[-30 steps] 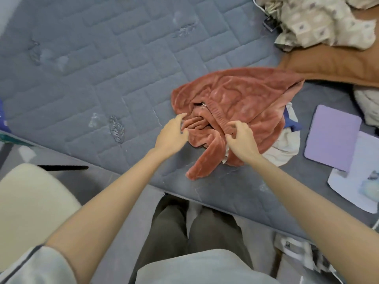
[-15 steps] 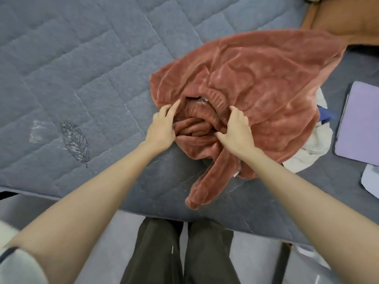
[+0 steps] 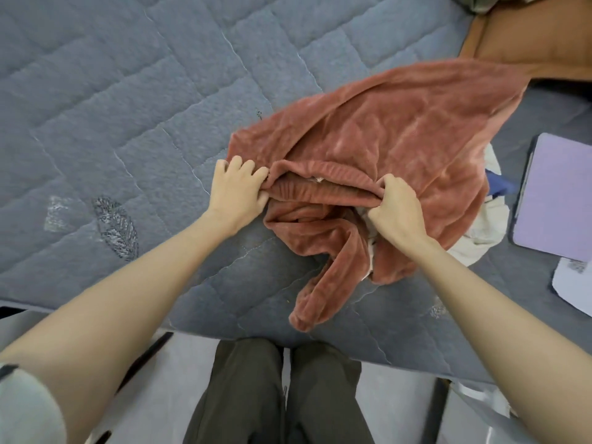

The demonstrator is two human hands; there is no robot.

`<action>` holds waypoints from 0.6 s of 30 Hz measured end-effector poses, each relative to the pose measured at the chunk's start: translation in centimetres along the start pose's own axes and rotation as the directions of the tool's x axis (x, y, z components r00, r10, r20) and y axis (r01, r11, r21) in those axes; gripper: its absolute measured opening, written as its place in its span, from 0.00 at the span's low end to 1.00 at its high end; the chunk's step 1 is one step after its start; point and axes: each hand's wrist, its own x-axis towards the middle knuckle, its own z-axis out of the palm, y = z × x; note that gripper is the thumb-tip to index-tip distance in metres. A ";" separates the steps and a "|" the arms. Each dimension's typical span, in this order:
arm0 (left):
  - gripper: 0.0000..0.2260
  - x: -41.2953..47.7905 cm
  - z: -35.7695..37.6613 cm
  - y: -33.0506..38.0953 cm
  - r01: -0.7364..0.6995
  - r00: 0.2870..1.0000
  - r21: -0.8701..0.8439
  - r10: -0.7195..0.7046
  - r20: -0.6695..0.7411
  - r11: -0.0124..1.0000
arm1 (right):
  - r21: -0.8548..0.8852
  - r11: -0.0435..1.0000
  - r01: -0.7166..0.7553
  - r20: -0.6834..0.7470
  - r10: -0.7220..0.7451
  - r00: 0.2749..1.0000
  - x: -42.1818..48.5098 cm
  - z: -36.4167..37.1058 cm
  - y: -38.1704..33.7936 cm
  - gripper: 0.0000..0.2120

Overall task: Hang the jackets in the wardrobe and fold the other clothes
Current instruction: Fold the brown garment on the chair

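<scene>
One grey quilted mattress (image 3: 128,123) bears a rust-red fleece garment (image 3: 400,133), heaped between and beyond both hands; the left hand (image 3: 237,193) pinches one end of its ribbed band (image 3: 323,174), thumb and curled fingers closed on it, while the right hand (image 3: 397,206) clamps the other end in a fist.

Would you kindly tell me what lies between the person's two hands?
In the head view, the ribbed waistband of the rust fleece garment spans the gap from the left hand to the right hand, each pinching one end.
</scene>
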 end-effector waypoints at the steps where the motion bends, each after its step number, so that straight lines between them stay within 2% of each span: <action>1: 0.09 -0.6 -1.0 -0.3 0.005 0.999 -0.017 -0.005 -0.034 1.000 | 0.063 0.998 -0.012 -0.018 0.013 1.000 -0.6 -1.0 -0.3 0.08; 3: 0.09 -1.9 -3.3 -0.7 0.008 0.997 -0.041 -0.011 -0.081 0.999 | 0.128 0.992 -0.014 -0.033 0.018 0.999 -2.1 -3.0 -1.0 0.11; 6: 0.10 -4.4 -6.8 -1.2 0.035 0.998 -0.157 -0.044 -0.055 0.987 | 0.149 0.988 0.035 -0.057 -0.027 0.998 -4.7 -5.5 -2.6 0.12; 8: 0.07 -6.5 -8.7 -1.5 0.102 0.993 -0.224 -0.111 -0.029 0.969 | 0.167 0.983 0.075 -0.053 -0.067 0.996 -6.5 -7.0 -3.7 0.12; 12: 0.06 -12.9 -12.1 -1.8 0.278 0.958 -0.249 -0.287 -0.003 0.928 | 0.153 0.972 0.178 0.060 -0.189 0.980 -10.3 -8.6 -6.2 0.14; 15: 0.14 -19.0 -14.3 -1.7 0.482 0.869 -0.297 -0.492 0.044 0.825 | 0.119 0.953 0.279 0.132 -0.294 0.947 -13.1 -9.0 -8.1 0.14; 18: 0.22 -26.4 -16.0 -0.8 0.661 0.727 -0.337 -0.684 0.065 0.670 | 0.083 0.894 0.441 0.195 -0.448 0.872 -16.4 -8.7 -10.7 0.18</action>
